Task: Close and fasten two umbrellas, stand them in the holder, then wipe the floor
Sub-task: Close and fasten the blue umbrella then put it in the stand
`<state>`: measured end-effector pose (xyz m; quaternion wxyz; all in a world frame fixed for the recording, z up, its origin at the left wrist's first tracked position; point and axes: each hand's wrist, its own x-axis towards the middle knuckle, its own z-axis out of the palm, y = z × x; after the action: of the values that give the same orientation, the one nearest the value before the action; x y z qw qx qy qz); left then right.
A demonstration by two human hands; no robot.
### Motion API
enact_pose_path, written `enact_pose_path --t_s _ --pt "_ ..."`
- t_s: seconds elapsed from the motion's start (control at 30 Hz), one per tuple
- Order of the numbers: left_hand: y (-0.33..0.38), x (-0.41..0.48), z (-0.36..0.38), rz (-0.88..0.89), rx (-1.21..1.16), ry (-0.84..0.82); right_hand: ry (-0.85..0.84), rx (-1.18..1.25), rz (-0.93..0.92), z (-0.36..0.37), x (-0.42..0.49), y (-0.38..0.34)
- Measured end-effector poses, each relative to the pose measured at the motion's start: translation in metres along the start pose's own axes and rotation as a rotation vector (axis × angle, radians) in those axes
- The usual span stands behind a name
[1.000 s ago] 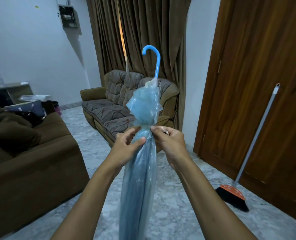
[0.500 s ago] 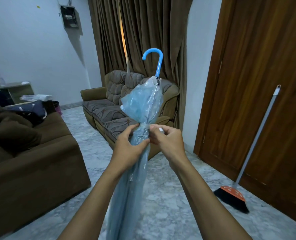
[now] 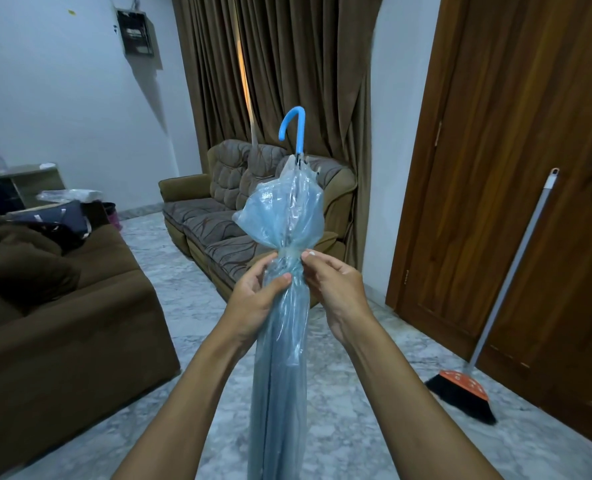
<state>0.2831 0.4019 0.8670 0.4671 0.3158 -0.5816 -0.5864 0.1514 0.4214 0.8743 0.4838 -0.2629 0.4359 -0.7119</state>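
Note:
A translucent blue umbrella is folded and held upright in front of me, its curved blue handle pointing up. Its canopy is gathered at a narrow waist, with loose plastic puffing out above. My left hand wraps the folded canopy just below the waist, thumb pressed against it. My right hand pinches the fastening band at the waist from the right side. The umbrella's tip runs out of the bottom of the view. No second umbrella or holder is in sight.
A brown sofa stands at the left, and a patterned sofa sits against the curtains behind. A broom leans on the wooden door at the right. Marbled floor lies below.
The umbrella has swung back upright after tilting left. Both hands stayed at the waist, my right fingers working around the band.

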Motion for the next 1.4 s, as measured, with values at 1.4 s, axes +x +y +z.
enact_pose_path --t_s 1.4 --pt "-0.002 0.003 0.011 0.149 0.213 0.203 -0.159 0.013 0.145 -0.009 -0.003 0.010"
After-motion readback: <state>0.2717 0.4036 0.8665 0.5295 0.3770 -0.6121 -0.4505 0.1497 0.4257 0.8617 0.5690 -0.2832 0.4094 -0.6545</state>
